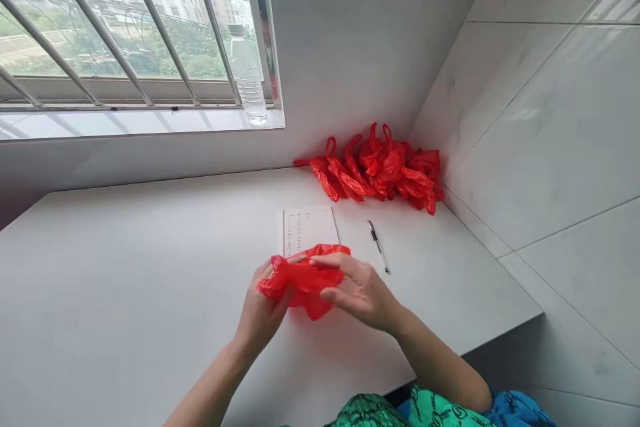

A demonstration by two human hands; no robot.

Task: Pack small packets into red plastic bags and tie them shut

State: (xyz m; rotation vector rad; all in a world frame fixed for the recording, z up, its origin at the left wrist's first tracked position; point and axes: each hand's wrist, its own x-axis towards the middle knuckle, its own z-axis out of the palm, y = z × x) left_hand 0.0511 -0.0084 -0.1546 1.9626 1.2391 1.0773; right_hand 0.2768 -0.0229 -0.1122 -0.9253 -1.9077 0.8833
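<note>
A crumpled red plastic bag (307,283) is held up over the white table, in front of me. My left hand (267,293) grips its left end, with the thumb on the near side and the other fingers partly covered by the plastic. My right hand (357,287) is at the bag's right side, its thumb and fingers apart and the fingertips against or just over the plastic. Behind the bag lies a sheet of paper with handwriting (310,223), its near part hidden by the bag.
A black-and-white pen (377,245) lies to the right of the paper. Several knotted red plastic bags (385,170) are heaped in the back corner of the white table (150,267). A clear bottle (247,77) stands on the sill by the barred window. Tiled wall (560,147) borders the right side.
</note>
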